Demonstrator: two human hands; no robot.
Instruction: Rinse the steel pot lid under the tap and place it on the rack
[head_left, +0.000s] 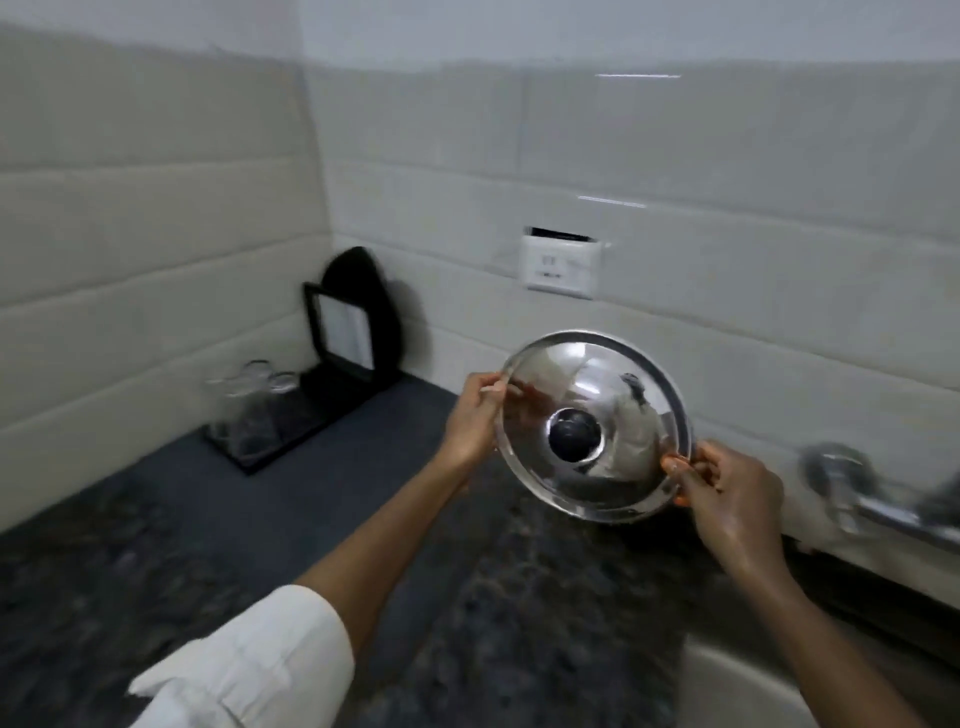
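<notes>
I hold a round steel pot lid (613, 395) with a black knob at its middle, tilted up so its top faces me, above the dark stone counter. My left hand (470, 421) pinches its left rim. My right hand (727, 493) grips its lower right rim. The chrome tap (852, 488) sticks out of the tiled wall at the right, blurred, a little right of the lid. A black rack tray (311, 400) stands in the back left corner.
Several clear glasses (249, 405) stand upside down on the black tray, with a black framed card (343, 332) leaning behind them. A white wall socket (561, 265) sits above the lid. The pale sink rim (737, 670) shows at the bottom right. The dark counter (156, 545) spreads left.
</notes>
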